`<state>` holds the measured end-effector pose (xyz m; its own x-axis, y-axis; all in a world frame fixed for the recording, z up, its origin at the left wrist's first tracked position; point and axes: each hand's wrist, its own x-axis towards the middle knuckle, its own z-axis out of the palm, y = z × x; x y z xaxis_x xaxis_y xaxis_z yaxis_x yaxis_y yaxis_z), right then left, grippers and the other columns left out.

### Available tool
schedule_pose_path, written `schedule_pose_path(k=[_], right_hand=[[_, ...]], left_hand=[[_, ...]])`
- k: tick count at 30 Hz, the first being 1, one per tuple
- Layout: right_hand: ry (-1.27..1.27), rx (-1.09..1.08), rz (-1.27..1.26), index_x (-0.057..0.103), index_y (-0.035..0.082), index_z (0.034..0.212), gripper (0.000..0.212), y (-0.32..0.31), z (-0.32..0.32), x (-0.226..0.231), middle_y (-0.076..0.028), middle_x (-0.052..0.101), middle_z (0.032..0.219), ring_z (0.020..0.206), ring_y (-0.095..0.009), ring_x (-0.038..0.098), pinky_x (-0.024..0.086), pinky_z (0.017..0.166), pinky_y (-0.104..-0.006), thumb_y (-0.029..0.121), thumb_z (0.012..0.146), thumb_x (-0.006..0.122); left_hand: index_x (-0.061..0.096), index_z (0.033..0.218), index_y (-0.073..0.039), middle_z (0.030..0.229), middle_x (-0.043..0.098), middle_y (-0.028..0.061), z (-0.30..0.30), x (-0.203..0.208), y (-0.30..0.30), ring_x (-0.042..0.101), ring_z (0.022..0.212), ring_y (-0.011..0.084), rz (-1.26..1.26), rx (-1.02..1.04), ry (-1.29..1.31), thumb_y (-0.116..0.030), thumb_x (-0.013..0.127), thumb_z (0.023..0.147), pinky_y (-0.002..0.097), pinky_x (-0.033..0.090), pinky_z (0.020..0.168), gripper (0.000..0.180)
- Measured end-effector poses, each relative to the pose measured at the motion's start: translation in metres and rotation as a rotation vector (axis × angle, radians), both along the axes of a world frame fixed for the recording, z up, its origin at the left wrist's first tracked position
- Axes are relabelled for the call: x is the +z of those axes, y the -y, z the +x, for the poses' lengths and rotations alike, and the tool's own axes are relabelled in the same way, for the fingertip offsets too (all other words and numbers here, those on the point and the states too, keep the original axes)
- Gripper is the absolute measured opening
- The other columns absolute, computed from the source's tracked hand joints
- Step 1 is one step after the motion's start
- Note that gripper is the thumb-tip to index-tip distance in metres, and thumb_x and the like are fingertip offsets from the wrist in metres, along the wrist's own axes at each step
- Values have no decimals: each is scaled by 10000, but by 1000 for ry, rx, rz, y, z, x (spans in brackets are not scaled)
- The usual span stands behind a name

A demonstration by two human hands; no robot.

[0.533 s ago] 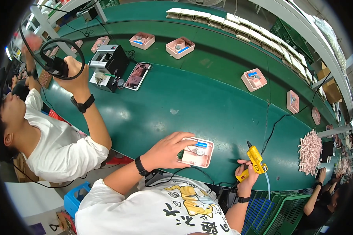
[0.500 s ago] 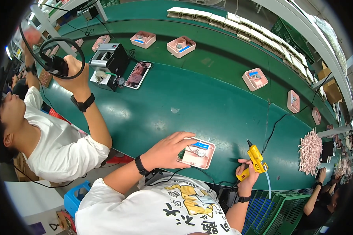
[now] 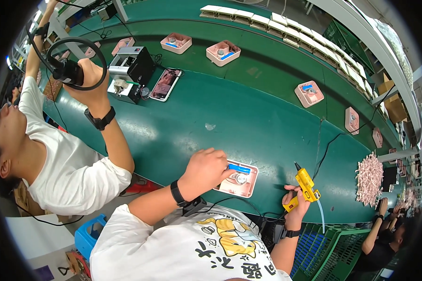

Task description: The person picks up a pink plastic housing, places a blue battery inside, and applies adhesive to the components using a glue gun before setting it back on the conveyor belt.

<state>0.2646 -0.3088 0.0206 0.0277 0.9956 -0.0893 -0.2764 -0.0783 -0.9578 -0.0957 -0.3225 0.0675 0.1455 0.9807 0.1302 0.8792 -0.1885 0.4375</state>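
My left hand (image 3: 204, 171) is closed over the left end of a pale pink plastic case (image 3: 244, 191), its thumb reaching inside near a blue cylindrical battery (image 3: 239, 169). The curled fingers hide whatever they pinch. A round silver part (image 3: 241, 178) and thin wires lie in the case beside the battery. In my right hand (image 3: 295, 201) is a yellow glue gun (image 3: 305, 185), held to the right of the case. Its dark nozzle points up and away from me, and a pale glue stick (image 3: 321, 216) trails from its back end.
Similar pink cases (image 3: 223, 52) sit along the far strip. A co-worker's hand (image 3: 90, 86) at left grips a black round tool. Nearby are a black machine (image 3: 135, 72) and a phone (image 3: 166, 84). Pink parts (image 3: 369, 180) are heaped at right, above a green crate (image 3: 330, 248).
My left hand has drawn back and curled its fingers, which were stretched over the case. The glue gun has hardly moved. Several far cases have shifted slightly right.
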Motion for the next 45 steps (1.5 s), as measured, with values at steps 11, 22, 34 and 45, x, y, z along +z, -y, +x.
schedule_pose_path(k=[11, 22, 34, 45], right_hand=[[-13, 13, 3, 584, 36, 1169, 189, 1, 4, -2, -281, 765, 1129, 597, -163, 548, 493, 577, -334, 216, 1117, 605], [-24, 12, -13, 600, 36, 1153, 192, 4, 5, 3, -284, 770, 1132, 605, -167, 558, 502, 592, -336, 217, 1094, 621], [108, 368, -49, 633, -24, 1468, 422, 10, -22, 47, -189, 809, 1167, 832, -151, 722, 526, 628, -255, 161, 1090, 667], [379, 475, -179, 720, -5, 1374, 322, 8, -38, 67, -69, 837, 1039, 821, -67, 708, 527, 621, -237, 162, 1101, 678]], left_hand=[[819, 912, -77, 1125, 788, 22, 0, -2, -6, 728, 989, 272, 11, -89, 141, -244, 856, 924, 429, 599, 872, 171], [697, 911, -20, 1202, 797, 132, 29, -26, 2, 752, 975, 226, 38, -91, 761, -66, 830, 976, 351, 589, 845, 154], [623, 1035, 5, 1236, 710, 178, 69, -66, 7, 701, 993, 159, 254, 189, 1010, 68, 738, 1030, 303, 566, 857, 131], [601, 1021, -10, 1190, 720, 179, 78, -73, 9, 692, 963, 187, 350, 216, 1030, 33, 767, 1017, 319, 566, 843, 171]])
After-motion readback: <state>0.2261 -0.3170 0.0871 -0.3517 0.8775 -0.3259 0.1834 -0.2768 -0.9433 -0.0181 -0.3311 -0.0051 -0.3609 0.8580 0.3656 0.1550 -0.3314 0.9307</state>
